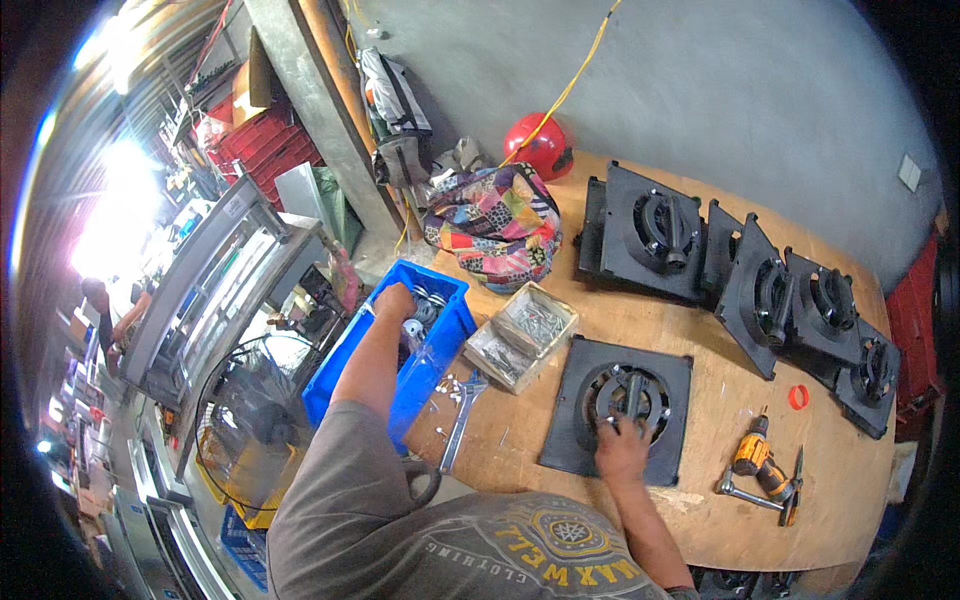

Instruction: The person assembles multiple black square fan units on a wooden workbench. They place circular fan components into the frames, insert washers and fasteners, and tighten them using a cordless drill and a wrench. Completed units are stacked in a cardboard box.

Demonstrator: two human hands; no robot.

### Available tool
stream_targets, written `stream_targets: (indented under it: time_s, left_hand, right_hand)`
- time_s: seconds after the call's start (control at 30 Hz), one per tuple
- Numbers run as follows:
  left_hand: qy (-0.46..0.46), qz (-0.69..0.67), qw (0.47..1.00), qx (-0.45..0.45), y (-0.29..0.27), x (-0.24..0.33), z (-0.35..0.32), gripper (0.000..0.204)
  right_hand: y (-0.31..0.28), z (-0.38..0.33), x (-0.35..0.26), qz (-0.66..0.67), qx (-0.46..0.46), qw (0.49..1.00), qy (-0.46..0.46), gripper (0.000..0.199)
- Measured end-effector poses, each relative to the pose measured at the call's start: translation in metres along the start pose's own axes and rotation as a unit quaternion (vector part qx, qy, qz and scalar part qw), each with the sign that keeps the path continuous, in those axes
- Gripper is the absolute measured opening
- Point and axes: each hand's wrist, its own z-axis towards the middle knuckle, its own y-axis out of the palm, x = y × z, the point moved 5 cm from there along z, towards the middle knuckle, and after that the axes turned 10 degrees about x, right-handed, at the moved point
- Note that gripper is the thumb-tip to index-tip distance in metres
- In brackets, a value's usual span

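My left hand point(395, 300) reaches over the far part of a blue plastic crate point(440, 377), its fingers curled down; what they hold, if anything, is hidden. Grey ring-shaped parts point(430, 303) lie in the crate beside that hand. On the wooden table in front of me, a black square plate point(570, 425) lies flat, with a round fitting and a thick cylindrical bar point(634, 392) at its middle. Closed fingers of my right hand point(622, 452) rest at the near end of that bar, gripping the fitting.
A divided box of screws point(525, 340) and an adjustable wrench point(461, 425) lie between crate and plate. More black plates point(650, 235) stand at the back right. A yellow drill point(755, 455), ratchet point(745, 492), red ring point(798, 397), patchwork bag point(500, 225) and fan point(255, 420) surround me.
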Motion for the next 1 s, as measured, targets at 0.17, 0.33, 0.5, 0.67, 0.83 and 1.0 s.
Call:
stream_targets:
  time_s: [0.17,0.33,0.5,0.67,0.83,1.0]
  left_hand:
    - [0.07,-0.059,0.996,0.014,-0.022,0.007,0.005,0.043]
    - [0.104,-0.188,0.967,0.139,-0.114,0.037,-0.073,0.033]
    - [0.209,-0.467,0.858,0.036,-0.127,0.137,-0.22,0.027]
    - [0.344,-0.423,0.8,-0.25,-0.064,0.288,-0.379,0.035]
    - [0.611,-0.313,0.727,-0.025,-0.056,0.364,-0.433,0.026]
    - [0.676,-0.268,0.683,0.064,-0.047,0.382,-0.43,0.026]
  right_hand:
    - [-0.01,0.012,0.068,0.085,-0.046,0.994,0.041,0.023]
    - [-0.053,-0.007,0.104,0.277,0.092,0.921,0.256,0.023]
    - [-0.065,-0.075,0.122,0.307,0.205,0.83,0.418,0.027]
    - [-0.036,-0.146,0.116,0.374,0.069,0.728,0.571,0.033]
    - [-0.038,-0.148,0.096,0.354,0.053,0.78,0.514,0.034]
    - [-0.028,-0.128,0.092,0.337,0.059,0.794,0.503,0.035]
